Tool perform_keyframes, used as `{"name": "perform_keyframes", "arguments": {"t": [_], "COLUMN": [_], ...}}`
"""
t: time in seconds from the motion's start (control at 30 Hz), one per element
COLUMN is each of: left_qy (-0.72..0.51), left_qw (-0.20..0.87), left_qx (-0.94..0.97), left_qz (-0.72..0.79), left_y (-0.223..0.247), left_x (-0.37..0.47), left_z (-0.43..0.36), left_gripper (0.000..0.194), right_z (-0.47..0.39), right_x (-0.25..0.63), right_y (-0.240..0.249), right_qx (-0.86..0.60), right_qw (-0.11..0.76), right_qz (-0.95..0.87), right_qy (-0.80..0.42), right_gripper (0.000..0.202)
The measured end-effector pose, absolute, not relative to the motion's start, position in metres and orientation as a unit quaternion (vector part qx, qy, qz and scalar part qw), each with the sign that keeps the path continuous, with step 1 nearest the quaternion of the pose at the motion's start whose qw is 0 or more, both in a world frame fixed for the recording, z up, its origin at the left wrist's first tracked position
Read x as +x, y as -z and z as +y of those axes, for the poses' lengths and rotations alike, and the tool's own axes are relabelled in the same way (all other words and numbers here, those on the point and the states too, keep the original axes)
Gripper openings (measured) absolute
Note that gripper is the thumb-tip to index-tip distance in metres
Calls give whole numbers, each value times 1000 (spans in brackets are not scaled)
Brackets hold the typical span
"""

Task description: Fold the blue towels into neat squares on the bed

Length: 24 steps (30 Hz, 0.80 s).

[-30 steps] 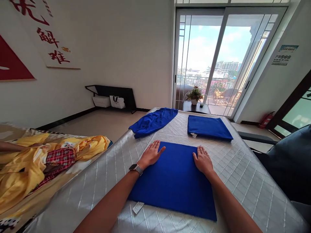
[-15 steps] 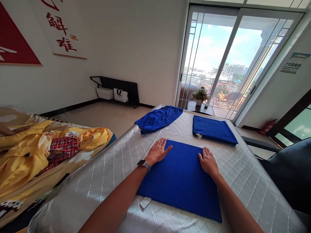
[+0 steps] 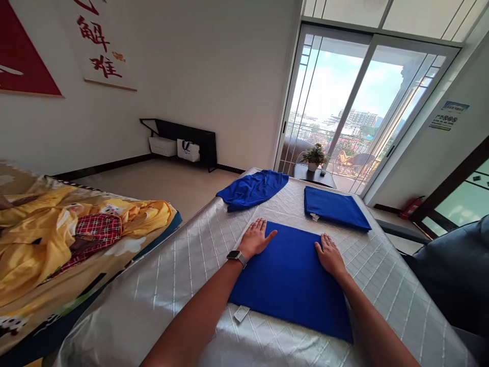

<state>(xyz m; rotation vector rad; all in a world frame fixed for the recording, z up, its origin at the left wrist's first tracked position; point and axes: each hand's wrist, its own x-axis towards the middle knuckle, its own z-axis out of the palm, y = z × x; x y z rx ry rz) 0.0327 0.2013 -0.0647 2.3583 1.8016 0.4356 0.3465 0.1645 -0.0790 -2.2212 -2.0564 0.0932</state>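
Observation:
A blue cloth (image 3: pixel 288 280), folded into a flat rectangle, lies on the silver quilted mattress cover (image 3: pixel 179 275) in front of me. My left hand (image 3: pixel 256 238) rests flat on its far left corner, thumb spread from the fingers; a watch is on that wrist. On the far right corner lies my right hand (image 3: pixel 330 254), also flat with its fingers out. A white label (image 3: pixel 241 313) sticks out from the near left edge. Behind, a second folded blue cloth (image 3: pixel 336 208) sits to the right, and a crumpled blue cloth (image 3: pixel 254 188) to the left.
On the left is another bed with a yellow cloth (image 3: pixel 34 234) and red plaid fabric (image 3: pixel 99 228). A dark leather seat (image 3: pixel 454 270) stands at the right edge. Beyond the mattress are a potted plant (image 3: pixel 314 155) and glass sliding doors. A black rack (image 3: pixel 191 130) stands by the wall.
My view has shifted slightly, so the bed and cloths sit a little differently in the picture. Both hands stay flat on the same corners of the folded cloth.

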Motion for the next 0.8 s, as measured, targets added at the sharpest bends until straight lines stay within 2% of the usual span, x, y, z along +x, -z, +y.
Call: {"name": "perform_keyframes", "arguments": {"t": [0.37,0.6,0.8], "left_qy": [-167,-176,-157], "left_qw": [72,72,60], "left_qx": [787,786,789], "left_qz": [589,588,591], "left_y": [67,78,75], "left_x": [31,31,31], "left_z": [202,210,211], "left_gripper": [97,91,95], "right_z": [120,102,101], "right_x": [337,339,337], "right_y": [75,85,79], "right_qx": [-739,-746,-743], "right_qw": [13,36,54], "right_qz": [-673,-664,-663], "right_qy": [-26,-49,-73], "right_gripper": [72,76,80]}}
